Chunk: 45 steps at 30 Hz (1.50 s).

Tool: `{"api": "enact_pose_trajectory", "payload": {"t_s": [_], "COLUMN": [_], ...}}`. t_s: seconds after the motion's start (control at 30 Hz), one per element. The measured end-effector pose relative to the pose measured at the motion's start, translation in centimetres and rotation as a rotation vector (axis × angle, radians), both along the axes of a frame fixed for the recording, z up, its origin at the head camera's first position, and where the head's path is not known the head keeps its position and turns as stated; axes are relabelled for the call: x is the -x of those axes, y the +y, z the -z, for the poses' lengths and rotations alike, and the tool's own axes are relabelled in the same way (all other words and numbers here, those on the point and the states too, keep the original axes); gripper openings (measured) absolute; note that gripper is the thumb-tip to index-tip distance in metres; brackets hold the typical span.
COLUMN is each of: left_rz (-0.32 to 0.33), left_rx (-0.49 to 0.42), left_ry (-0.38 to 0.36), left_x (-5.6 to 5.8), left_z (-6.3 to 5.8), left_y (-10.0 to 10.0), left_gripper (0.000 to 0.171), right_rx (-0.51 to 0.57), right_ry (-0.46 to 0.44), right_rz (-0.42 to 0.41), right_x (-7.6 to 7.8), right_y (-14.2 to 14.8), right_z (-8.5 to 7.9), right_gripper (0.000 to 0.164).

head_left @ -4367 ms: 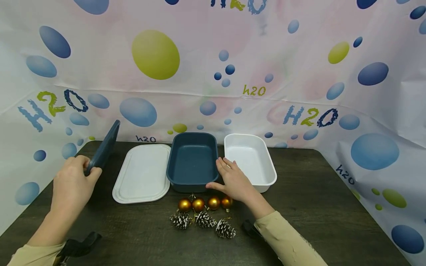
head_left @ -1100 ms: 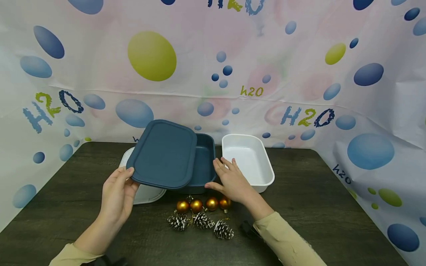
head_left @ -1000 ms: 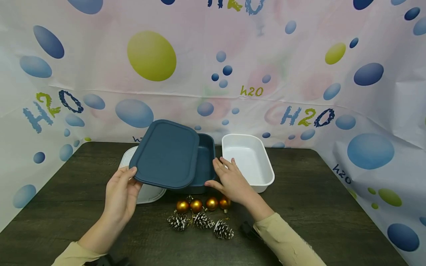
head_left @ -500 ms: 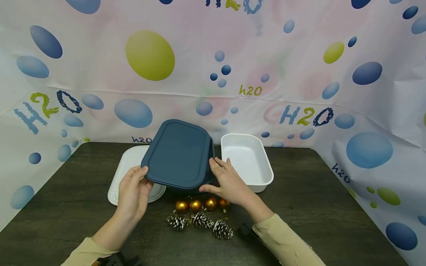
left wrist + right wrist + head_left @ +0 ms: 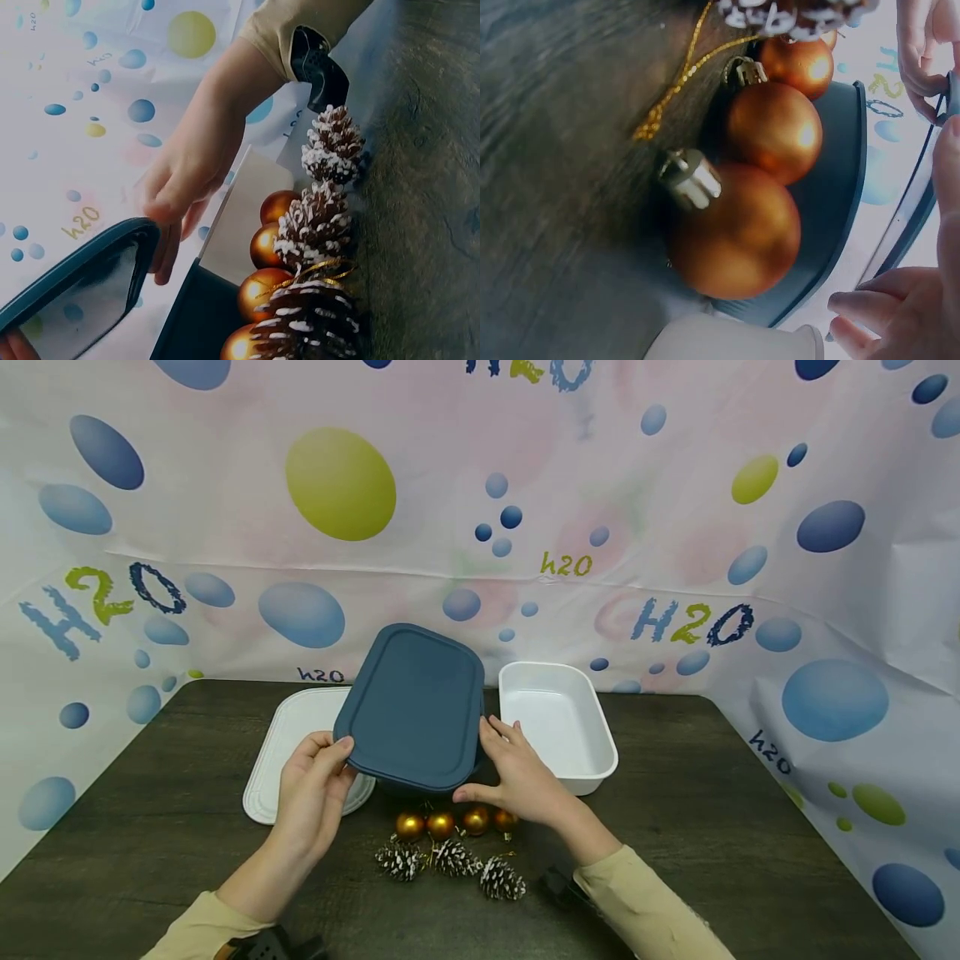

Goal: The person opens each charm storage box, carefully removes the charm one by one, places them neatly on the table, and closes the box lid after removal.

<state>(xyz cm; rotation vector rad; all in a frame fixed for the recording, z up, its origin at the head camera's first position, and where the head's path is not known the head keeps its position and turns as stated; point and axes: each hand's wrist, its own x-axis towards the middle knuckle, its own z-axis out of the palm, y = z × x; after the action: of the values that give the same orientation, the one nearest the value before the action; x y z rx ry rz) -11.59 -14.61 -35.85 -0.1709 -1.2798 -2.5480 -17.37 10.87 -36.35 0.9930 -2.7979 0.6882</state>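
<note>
A dark blue lid (image 5: 416,706) is held raised and tilted over the dark blue container (image 5: 832,165). My left hand (image 5: 311,789) pinches the lid's near left corner, thumb on top. In the head view the lid hides nearly all of the container; the left wrist view shows a gap between lid and container wall (image 5: 196,315). My right hand (image 5: 525,777) is at the lid's near right corner, fingers mostly straight; thumb and fingertips are at the edge, and whether they touch it is hard to tell.
A white container (image 5: 558,727) stands open on the right. A white lid (image 5: 288,752) lies flat on the left. Several golden baubles (image 5: 476,820) and a row of snowy pine cones (image 5: 455,858) lie in front on the dark table (image 5: 720,827). A printed sheet hangs behind.
My left hand brought the blue lid from the left side, turned it flatter and moved it right over the blue container. My right hand stays nearly in place.
</note>
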Motion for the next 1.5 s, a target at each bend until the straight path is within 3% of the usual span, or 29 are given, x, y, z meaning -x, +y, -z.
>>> {"api": "enact_pose_trajectory", "payload": {"t_s": [0.07,0.23,0.4,0.5,0.63,0.77,1.07,1.3,1.5], "left_rz": [0.020,0.093,0.138,0.104,0.001,-0.072,-0.037,0.002,0.046], "left_rx": [0.028,0.135,0.298,0.437,0.677,0.865,0.889,0.900,0.928], "left_ry": [0.021,0.039,-0.010,-0.052,-0.111,-0.125,-0.114,-0.160,-0.212], "left_x": [0.0,0.1,0.2,0.3,0.7,1.0,1.7,2.3,2.5], "left_z": [0.0,-0.1,-0.3,-0.3,0.0,0.2,0.8,1.4,1.7], "left_y": [-0.1,-0.5,-1.1,-1.3,-1.6,-1.9,-2.6,-3.1,-3.3], "left_gripper": [0.014,0.052,0.061,0.061,0.057,0.052,0.051,0.053,0.053], "right_rx": [0.007,0.025,0.025,0.028,0.022,0.002,-0.053,-0.075,-0.081], "right_ry": [-0.013,-0.013,-0.028,-0.036,-0.036,-0.054,-0.091,-0.116,-0.063], "right_rz": [-0.001,0.003,0.017,0.014,0.006,0.000,-0.040,-0.078,-0.082], "right_x": [0.0,0.2,0.5,0.8,1.3,1.8,3.0,3.4,3.6], "right_y": [0.2,0.6,0.9,1.0,1.3,1.5,2.1,2.3,1.9], "right_z": [0.0,0.0,0.0,0.0,-0.2,-0.4,-1.0,-1.1,-1.0], "right_gripper": [0.106,0.107,0.107,0.108,0.109,0.107,0.102,0.096,0.086]}}
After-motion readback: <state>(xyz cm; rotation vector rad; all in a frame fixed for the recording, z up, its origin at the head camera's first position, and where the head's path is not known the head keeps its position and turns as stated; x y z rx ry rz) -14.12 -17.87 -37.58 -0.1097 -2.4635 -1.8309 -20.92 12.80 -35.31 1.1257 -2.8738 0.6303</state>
